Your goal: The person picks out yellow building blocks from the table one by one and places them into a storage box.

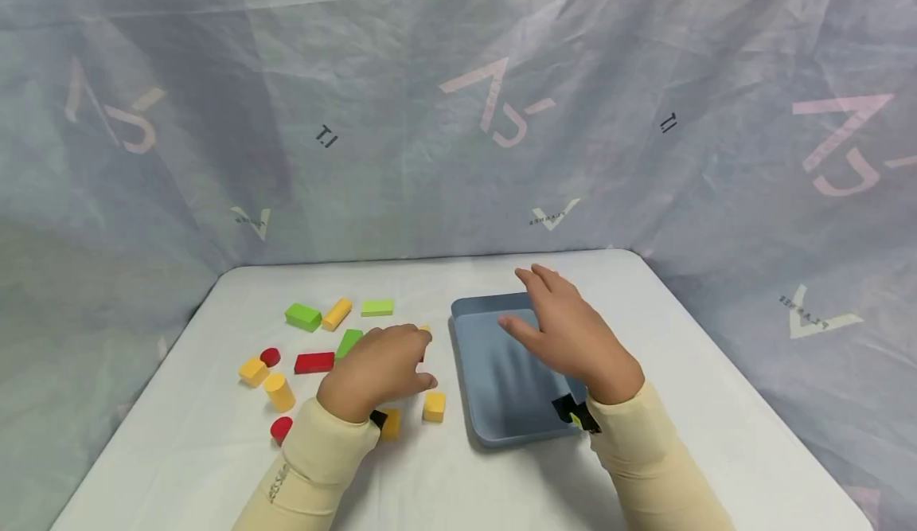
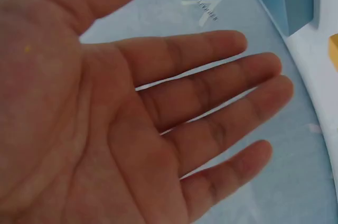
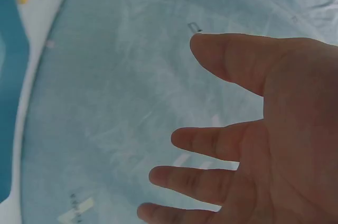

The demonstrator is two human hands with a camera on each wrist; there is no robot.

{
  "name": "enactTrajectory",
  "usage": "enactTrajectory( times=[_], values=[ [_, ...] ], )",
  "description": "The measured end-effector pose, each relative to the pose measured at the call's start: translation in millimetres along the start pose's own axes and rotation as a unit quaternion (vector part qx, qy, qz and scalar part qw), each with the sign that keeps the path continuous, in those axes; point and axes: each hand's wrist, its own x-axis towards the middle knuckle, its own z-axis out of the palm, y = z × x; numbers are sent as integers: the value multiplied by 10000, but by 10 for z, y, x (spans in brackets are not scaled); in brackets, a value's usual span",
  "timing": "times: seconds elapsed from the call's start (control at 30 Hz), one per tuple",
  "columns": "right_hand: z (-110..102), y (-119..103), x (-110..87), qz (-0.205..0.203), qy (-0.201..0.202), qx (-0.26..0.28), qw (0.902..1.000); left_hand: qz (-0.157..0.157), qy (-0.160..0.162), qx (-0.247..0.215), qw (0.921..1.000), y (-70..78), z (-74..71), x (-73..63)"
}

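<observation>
My left hand point(image 1: 378, 370) hovers over the right side of a scatter of coloured blocks, partly hiding a green block point(image 1: 349, 342) and others beneath it. In the left wrist view its palm and extended fingers point(image 2: 211, 86) hold nothing. A yellow cube point(image 1: 434, 407) lies just right of that hand, and another yellow block point(image 1: 390, 424) shows by the wrist. Above the blue-grey tray point(image 1: 494, 404) my right hand point(image 1: 573, 332) is raised, thumb apart from the fingers. The right wrist view shows its spread fingers point(image 3: 206, 142) with nothing between them. The tray's visible floor is bare.
On the left lie a red block point(image 1: 314, 363), a green block point(image 1: 303, 317), yellow cylinders point(image 1: 279, 392), red round pieces point(image 1: 282, 430) and a yellow cube point(image 1: 253, 372). Farther back is a light green block point(image 1: 377, 308). A printed cloth point(image 1: 401, 117) hangs behind the white table point(image 1: 193, 467).
</observation>
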Motion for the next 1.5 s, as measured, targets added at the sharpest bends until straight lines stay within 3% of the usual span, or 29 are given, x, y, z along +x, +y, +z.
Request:
enactTrajectory(
  times=[0.2, 0.6, 0.83, 1.13, 1.5],
  values=[
    [115, 214, 6, 79, 102, 154, 9998, 233, -1, 275, 9994, -17, 119, 51],
    [454, 532, 181, 623, 435, 761, 9942, 474, 9, 292, 9984, -2, 348, 125],
    [634, 718, 246, 1024, 489, 810, 9902, 380, -138, 250, 9989, 34, 405, 152],
    [793, 796, 288, 1262, 422, 730, 9884, 251, -372, 568, 9974, 75, 440, 188],
    [950, 873, 272, 1387, 360, 537, 9882, 109, -614, 462, 9970, 111, 487, 201]
  ],
)
